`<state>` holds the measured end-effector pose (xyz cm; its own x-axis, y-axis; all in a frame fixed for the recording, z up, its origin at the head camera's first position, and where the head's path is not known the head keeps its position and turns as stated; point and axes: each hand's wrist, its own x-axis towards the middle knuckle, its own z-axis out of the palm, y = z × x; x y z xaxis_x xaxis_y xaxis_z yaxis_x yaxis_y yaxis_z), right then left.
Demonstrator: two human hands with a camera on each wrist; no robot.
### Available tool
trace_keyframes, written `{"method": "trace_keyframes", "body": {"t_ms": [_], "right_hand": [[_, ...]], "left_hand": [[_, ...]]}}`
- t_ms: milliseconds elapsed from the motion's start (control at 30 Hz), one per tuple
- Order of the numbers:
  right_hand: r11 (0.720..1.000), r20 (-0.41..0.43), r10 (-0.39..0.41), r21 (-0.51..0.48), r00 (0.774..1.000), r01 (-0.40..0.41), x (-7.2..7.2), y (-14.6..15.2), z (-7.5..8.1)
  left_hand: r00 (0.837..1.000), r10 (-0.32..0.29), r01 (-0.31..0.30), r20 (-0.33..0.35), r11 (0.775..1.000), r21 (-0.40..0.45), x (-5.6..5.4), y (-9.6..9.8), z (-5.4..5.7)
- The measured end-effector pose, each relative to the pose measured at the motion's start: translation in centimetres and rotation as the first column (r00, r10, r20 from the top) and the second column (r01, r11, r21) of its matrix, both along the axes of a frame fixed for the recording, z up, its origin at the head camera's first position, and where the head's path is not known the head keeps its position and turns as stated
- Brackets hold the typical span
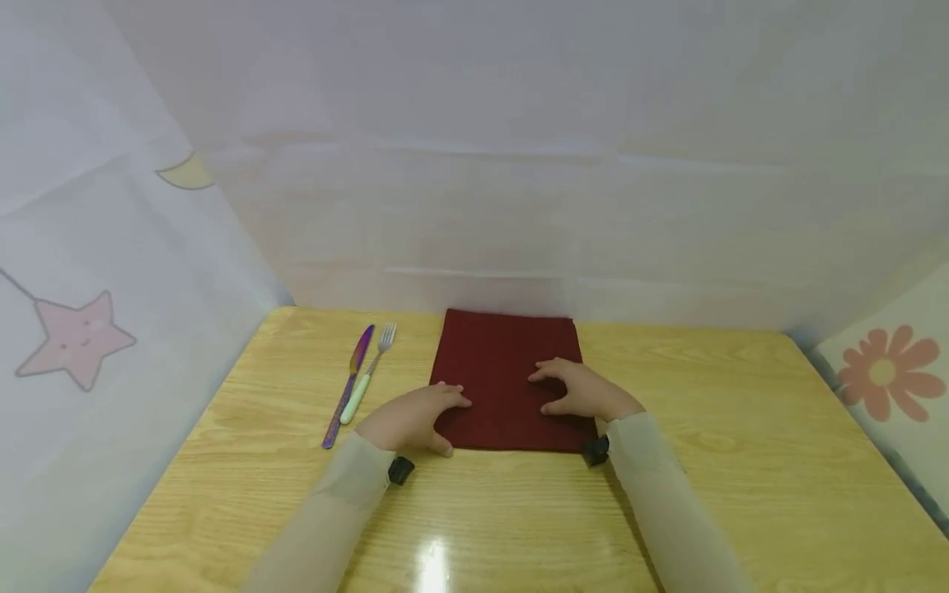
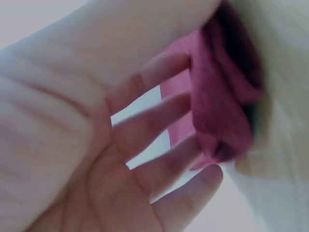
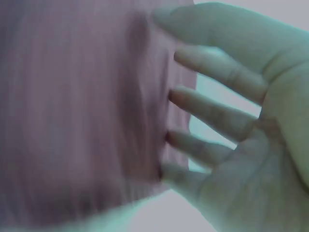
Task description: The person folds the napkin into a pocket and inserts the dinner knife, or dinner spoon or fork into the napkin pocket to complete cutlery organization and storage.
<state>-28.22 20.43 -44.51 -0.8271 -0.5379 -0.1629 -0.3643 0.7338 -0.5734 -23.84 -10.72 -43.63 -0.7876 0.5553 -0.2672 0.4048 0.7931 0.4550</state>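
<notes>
A dark red folded cloth [image 1: 489, 350] lies flat near the back edge of the wooden table. At its lower left edge is my left hand [image 1: 411, 416], fingers apart and thumb pointing toward the front edge. In the left wrist view, the fingertips reach a loose-looking fold of the red cloth [image 2: 219, 104]. My right hand [image 1: 589, 391] is over the cloth's right side with fingers spread. The right wrist view has its fingertips at the surface of the cloth [image 3: 72, 106], which looks blurred there. Neither hand grips anything.
To the left lie a purple iridescent knife [image 1: 348, 391] and a fork [image 1: 366, 375] with a pale green handle, side by side. White sheeting [image 1: 474, 206] stands behind the wooden table [image 1: 741, 494] and along both sides. Dark wrist cameras sit on both wrists.
</notes>
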Motion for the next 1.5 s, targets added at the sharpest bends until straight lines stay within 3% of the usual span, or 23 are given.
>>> {"method": "trace_keyframes", "body": {"t_ms": [167,333,500,633,767,933,1067,1200,1300,1367,1500], "right_hand": [[0.998,0.007,0.042,-0.039,0.999,-0.042,2.3,2.3,0.7],[0.993,-0.008,0.085,0.081,0.996,-0.084,5.0,2.4,1.3],[0.982,-0.033,0.027,0.188,0.999,-0.02,6.6,0.4,1.4],[0.975,-0.071,-0.004,0.22,0.997,0.02,7.3,-0.7,1.6],[0.977,-0.057,-0.018,0.212,0.998,0.029,7.5,-1.1,1.7],[0.978,-0.063,-0.028,0.206,0.998,0.04,7.3,-1.2,1.5],[0.979,-0.135,-0.026,0.197,0.991,0.053,6.9,-0.7,1.3],[0.98,-0.188,-0.012,0.192,0.982,0.049,6.2,0.9,1.4],[0.984,-0.221,0.0,0.175,0.975,0.04,5.6,2.6,1.5],[0.992,-0.223,-0.008,0.124,0.975,0.036,5.3,3.6,1.5],[0.999,-0.188,-0.02,-0.036,0.982,0.013,4.6,5.3,1.5]], "left_hand": [[0.999,-0.027,0.029,-0.042,0.999,0.043,1.2,-1.6,-0.2],[0.992,-0.042,0.048,-0.117,0.997,0.052,1.3,-2.0,-0.1],[0.982,-0.039,0.049,-0.183,0.998,0.051,1.1,-1.4,-0.2],[0.972,-0.036,0.054,-0.232,0.996,0.074,0.7,-0.9,-0.4],[0.975,0.0,0.028,-0.223,0.992,0.125,0.3,-1.2,-0.5],[0.99,0.067,-0.039,-0.121,0.974,0.223,-0.3,-1.7,-0.3],[0.991,0.108,-0.076,-0.082,0.943,0.323,-0.7,-2.0,-0.3],[0.988,0.132,-0.085,-0.078,0.893,0.441,-1.0,-2.4,-0.5],[0.995,0.093,-0.057,-0.044,0.854,0.517,-1.3,-2.9,-0.6],[0.998,0.056,-0.028,-0.035,0.843,0.538,-1.5,-3.2,-0.7],[0.997,0.041,0.0,-0.07,0.865,0.502,-1.9,-3.8,-0.7]]}}
